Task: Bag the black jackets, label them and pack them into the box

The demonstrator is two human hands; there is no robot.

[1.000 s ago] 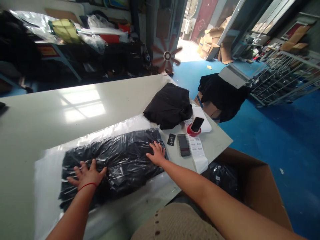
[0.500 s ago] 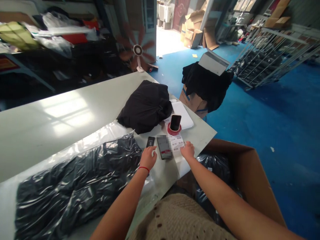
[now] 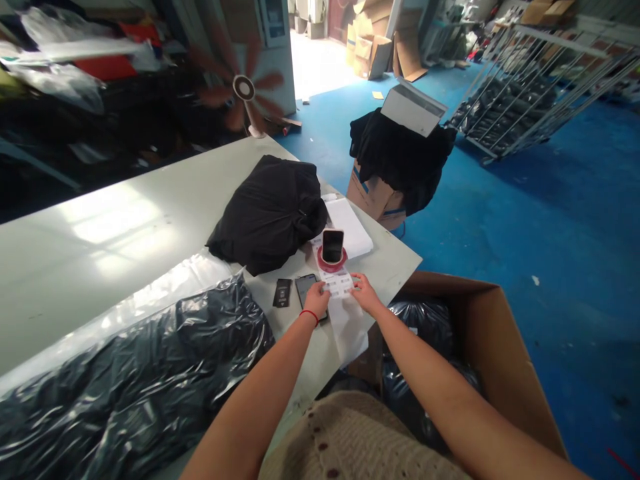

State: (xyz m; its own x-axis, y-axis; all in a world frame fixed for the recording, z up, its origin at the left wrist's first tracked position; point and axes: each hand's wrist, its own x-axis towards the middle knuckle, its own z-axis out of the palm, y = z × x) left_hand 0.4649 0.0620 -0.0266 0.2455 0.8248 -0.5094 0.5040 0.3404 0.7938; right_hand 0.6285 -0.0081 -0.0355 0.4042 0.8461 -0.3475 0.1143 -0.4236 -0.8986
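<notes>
Left hand (image 3: 317, 299) and right hand (image 3: 365, 295) over a white printed label strip (image 3: 345, 327) on the table (image 3: 100, 267); the fingers (image 3: 324, 288) lie on it, slightly curled, grip uncertain. The strip runs from beneath a red tape roll (image 3: 331, 267) carrying an upright phone (image 3: 333, 245). A hard tug could tear the strip or topple the phone.

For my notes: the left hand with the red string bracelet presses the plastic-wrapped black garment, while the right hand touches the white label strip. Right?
No: the head view shows the left hand with its red string bracelet on the white label strip, not the plastic-wrapped black garment. The right hand touches it too.
</notes>
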